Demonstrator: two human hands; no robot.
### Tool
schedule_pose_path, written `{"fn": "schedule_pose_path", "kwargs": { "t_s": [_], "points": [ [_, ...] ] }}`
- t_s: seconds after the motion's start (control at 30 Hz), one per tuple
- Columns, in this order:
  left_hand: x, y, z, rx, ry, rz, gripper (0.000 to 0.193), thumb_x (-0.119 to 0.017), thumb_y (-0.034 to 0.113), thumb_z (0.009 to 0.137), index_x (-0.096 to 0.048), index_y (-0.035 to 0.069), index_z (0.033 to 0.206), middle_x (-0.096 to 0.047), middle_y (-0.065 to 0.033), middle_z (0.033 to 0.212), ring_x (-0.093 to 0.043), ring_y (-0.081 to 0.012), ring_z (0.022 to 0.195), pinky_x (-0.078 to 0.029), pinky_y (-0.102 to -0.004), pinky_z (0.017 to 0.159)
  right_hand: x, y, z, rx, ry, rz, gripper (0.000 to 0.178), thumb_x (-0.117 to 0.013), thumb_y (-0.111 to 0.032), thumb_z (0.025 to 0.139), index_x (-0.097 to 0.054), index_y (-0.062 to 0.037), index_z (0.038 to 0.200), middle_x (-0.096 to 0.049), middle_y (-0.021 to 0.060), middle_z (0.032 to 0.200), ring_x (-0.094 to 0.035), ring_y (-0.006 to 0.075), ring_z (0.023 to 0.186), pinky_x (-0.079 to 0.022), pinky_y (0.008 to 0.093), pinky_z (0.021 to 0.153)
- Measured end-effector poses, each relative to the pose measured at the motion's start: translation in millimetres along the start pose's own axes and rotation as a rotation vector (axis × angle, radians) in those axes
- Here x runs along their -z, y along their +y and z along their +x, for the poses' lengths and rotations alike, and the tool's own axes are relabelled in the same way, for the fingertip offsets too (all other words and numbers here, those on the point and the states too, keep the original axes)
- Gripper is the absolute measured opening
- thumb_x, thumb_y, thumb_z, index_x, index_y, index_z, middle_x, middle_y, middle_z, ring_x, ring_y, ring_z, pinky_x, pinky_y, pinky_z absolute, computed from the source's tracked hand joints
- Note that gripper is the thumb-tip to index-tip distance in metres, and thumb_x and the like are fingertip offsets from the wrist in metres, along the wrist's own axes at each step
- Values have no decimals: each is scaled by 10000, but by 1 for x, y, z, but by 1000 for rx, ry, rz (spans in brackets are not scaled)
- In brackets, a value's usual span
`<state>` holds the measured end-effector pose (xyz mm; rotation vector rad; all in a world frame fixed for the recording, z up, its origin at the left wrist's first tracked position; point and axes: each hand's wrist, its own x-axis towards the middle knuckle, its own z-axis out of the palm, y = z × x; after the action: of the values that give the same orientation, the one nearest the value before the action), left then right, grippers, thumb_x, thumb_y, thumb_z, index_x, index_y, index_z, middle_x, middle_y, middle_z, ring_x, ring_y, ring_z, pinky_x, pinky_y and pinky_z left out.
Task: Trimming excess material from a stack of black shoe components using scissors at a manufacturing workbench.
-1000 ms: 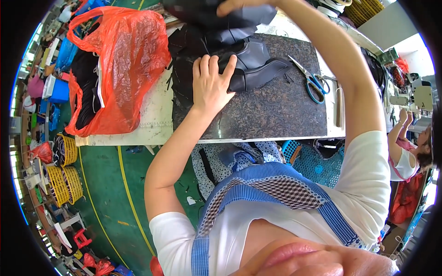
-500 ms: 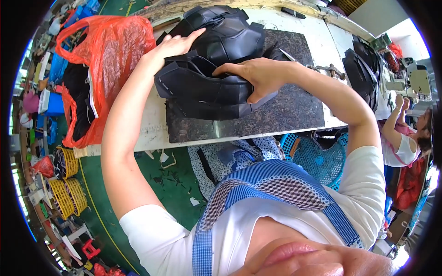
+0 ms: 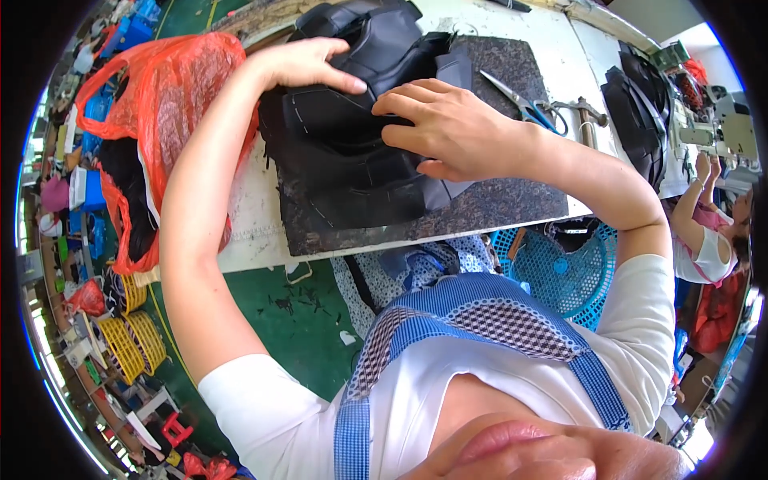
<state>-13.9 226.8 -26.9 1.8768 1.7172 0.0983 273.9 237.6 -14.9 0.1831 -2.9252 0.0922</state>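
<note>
A pile of black leather-like pieces (image 3: 344,172), limp and folded with short pale marks along the edges, lies on a dark speckled slab (image 3: 512,192). My left hand (image 3: 308,64) rests at the pile's upper left, thumb and fingers spread over a fold. Across the middle of the pile, my right hand (image 3: 452,132) has its fingers bent but apart, their tips at the black material; its thumb points down toward the front pieces. Neither hand visibly pinches an edge. Scissors (image 3: 520,100) with blue handles lie to the right of the pile.
A hammer-like tool (image 3: 586,120) lies beyond the scissors, with more black pieces (image 3: 636,120) farther right. A red plastic bag (image 3: 188,88) with dark contents stands at the table's left. Below the front edge sits a blue basket (image 3: 560,276). Another person (image 3: 704,232) works at far right.
The front black pieces have been folded down flatter and nearer. My left hand has spread from pointing, and my right hand has come off the edge it held. The scissors now show fully.
</note>
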Motion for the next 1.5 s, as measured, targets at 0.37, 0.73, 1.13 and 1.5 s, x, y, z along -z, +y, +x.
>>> {"fn": "schedule_pose_path", "kwargs": {
  "t_s": [0.37,0.73,1.13,1.5],
  "points": [
    [6,23,-20,-230,45,151,1209,-801,641,759,-212,-19,1584,-413,-359,1514,-468,-438,1389,-419,-447,1127,1,-44,-34,-140,-359,392,385,-759,-204,745,-634,-40,1070,-691,168,890,-682,360,931,-541,480,804],
    [-170,100,-153,-258,652,51,601,-922,420,654,-655,73,1064,-653,-83,1235,-628,-302,1164,-466,-467,1005,-48,-57,-82,-278,180,260,564,-871,-304,707,-609,-67,1147,-626,137,1269,-556,362,1269,-416,514,1118],
    [-211,113,-145,-193,511,3,938,-907,327,686,-467,21,1456,-670,-104,988,-673,-263,880,-508,-401,821,-60,-67,-88,-283,35,236,955,-908,-344,620,-520,-120,1463,-627,83,1284,-557,288,1273,-372,471,1092],
    [-206,125,-132,-192,730,88,624,-867,373,744,-615,27,1198,-691,-108,992,-672,-283,909,-491,-408,885,-51,-82,-92,-452,141,183,739,-855,-372,736,-602,-69,1361,-613,112,1384,-488,313,1399,-239,555,1222]
  ]
}}
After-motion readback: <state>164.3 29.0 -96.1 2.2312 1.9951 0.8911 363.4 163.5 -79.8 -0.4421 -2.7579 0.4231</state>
